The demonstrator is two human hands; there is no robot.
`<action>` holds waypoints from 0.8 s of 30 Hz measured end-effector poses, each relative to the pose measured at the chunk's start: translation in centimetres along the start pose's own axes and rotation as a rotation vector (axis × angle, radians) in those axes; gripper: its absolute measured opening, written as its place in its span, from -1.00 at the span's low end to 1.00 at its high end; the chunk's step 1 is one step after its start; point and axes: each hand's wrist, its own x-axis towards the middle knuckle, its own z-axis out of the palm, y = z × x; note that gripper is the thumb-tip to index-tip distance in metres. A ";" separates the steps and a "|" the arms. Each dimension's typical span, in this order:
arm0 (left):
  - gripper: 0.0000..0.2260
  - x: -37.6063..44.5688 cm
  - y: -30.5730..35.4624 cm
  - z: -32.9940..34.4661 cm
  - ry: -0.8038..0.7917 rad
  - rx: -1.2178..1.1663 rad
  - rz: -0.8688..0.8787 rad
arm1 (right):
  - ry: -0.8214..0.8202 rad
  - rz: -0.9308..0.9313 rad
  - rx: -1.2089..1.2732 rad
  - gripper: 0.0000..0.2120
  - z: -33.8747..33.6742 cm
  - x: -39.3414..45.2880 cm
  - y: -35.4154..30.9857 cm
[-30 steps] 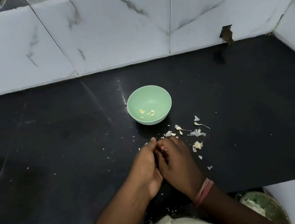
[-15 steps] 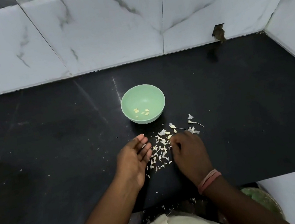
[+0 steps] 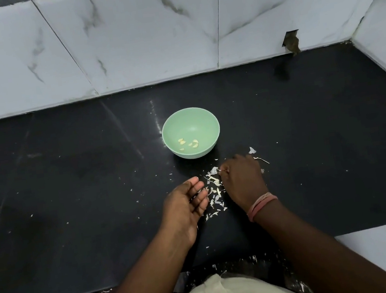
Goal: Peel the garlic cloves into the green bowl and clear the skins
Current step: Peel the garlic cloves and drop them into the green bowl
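Note:
The green bowl (image 3: 189,119) stands on the black counter and holds several peeled garlic cloves (image 3: 188,143). In front of it lies a scatter of pale garlic skins (image 3: 214,194). My left hand (image 3: 185,204) rests on its edge left of the skins, palm turned toward them, fingers straight. My right hand (image 3: 242,179) lies palm down on the right side of the skins with fingers bent at their far end; whether it pinches a skin is hidden. A few larger skins (image 3: 252,150) and a thin stem (image 3: 262,159) lie just beyond its knuckles.
The black counter (image 3: 69,188) runs up to a marble-tiled wall (image 3: 122,37) at the back and a side wall at the right. Skin crumbs dot the counter's front edge (image 3: 228,265). A dark hole (image 3: 291,42) shows in the back tiles.
My hands were pressed together over the skins; they have parted, uncovering the pile between them. My right hand has moved forward toward the skins near the bowl.

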 end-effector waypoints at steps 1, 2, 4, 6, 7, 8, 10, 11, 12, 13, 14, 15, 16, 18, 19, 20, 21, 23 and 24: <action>-0.80 0.0 0.0 -0.1 0.001 0.002 0.002 | 0.019 0.013 0.032 -0.76 -0.1 0.0 0.0; -0.80 0.0 -0.1 -0.2 -0.001 0.007 0.008 | 0.052 0.023 0.071 -0.84 -0.1 -0.1 0.0; -0.83 -0.1 -0.2 -0.4 -0.028 0.029 0.038 | 0.108 0.038 0.118 -0.94 -0.3 -0.5 0.0; -0.87 0.1 -0.3 -0.5 -0.068 0.075 0.076 | 0.109 0.040 0.257 -0.95 -0.7 -1.4 -0.4; -0.88 0.2 -0.5 -0.6 -0.086 0.107 0.090 | 0.097 0.037 0.353 -0.94 -1.0 -2.2 -0.8; -0.88 0.2 -0.7 -0.7 -0.105 0.136 0.098 | 0.084 0.036 0.438 -0.92 -1.3 -3.0 -1.2; -0.85 0.2 -0.9 -1.0 -0.143 0.176 0.092 | 0.027 0.060 0.570 -0.87 -1.8 -4.3 -1.9; -0.85 0.1 -1.0 -1.1 -0.162 0.185 0.084 | -0.005 0.073 0.611 -0.84 -1.7 -4.7 -2.0; -0.86 0.0 -1.1 -1.3 -0.178 0.185 0.075 | -0.033 0.089 0.642 -0.82 -1.6 -4.9 -2.0; -0.87 -0.1 -1.1 -1.5 -0.189 0.177 0.068 | -0.055 0.102 0.680 -0.80 -1.3 -5.0 -1.9; -0.88 -0.2 -1.1 -1.6 -0.196 0.162 0.064 | -0.067 0.122 0.734 -0.79 -1.1 -5.0 -1.9; -0.89 -0.2 -1.2 -1.8 -0.199 0.142 0.061 | -0.066 0.150 0.803 -0.80 -1.0 -5.1 -1.9; -0.89 -0.2 -1.2 -2.0 -0.201 0.122 0.061 | -0.058 0.186 0.872 -0.81 -1.0 -5.2 -1.9; -0.87 -0.1 -1.2 -2.3 -0.206 0.095 0.064 | -0.039 0.259 0.964 -0.84 -1.1 -5.5 -2.1; -0.85 -0.2 -1.3 -2.4 -0.212 0.087 0.066 | -0.028 0.277 0.980 -0.87 -1.1 -5.6 -2.2; -0.84 -0.3 -1.3 -2.5 -0.220 0.078 0.067 | -0.027 0.283 0.982 -0.91 -1.1 -5.7 -2.4; -0.84 -0.4 -1.4 -2.6 -0.225 0.070 0.069 | -0.034 0.281 0.991 -0.94 -1.0 -5.8 -2.4; -0.86 -0.5 -1.5 -2.6 -0.219 0.065 0.091 | -0.057 0.267 1.025 -0.93 -0.9 -6.0 -2.7; -0.87 -0.6 -1.5 -2.6 -0.209 0.075 0.112 | -0.069 0.264 1.037 -0.92 -0.9 -6.1 -2.8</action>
